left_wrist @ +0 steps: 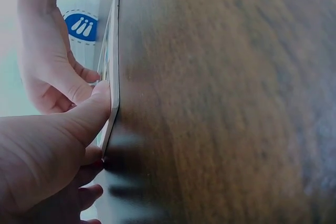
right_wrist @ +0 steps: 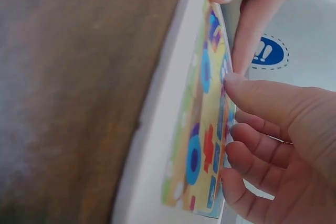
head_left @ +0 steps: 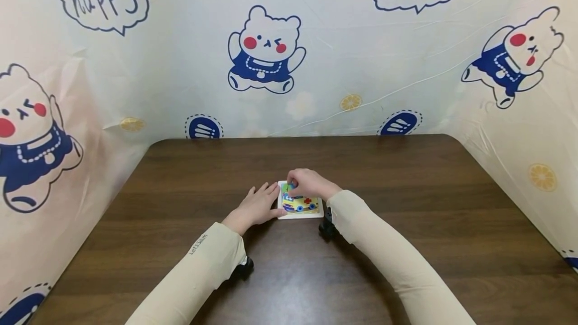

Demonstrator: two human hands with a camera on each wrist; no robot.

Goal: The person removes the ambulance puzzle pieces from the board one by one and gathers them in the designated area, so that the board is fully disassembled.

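Note:
A small picture puzzle in a white frame lies flat on the table, showing a yellow ambulance with a red cross and blue wheels. My left hand rests along its left side, fingers spread and thumb on the frame's near corner. Over the puzzle's upper left part, my right hand has curled fingers and pinches a small blue-green puzzle piece, mostly hidden by the fingers. In the right wrist view, the right thumb is at the picture, with the other fingers curled beside it.
The dark wooden table extends around the puzzle. Behind and beside it hangs a pale curtain printed with bears and lettering. A black wrist device sits under the right cuff, another dark one by the left.

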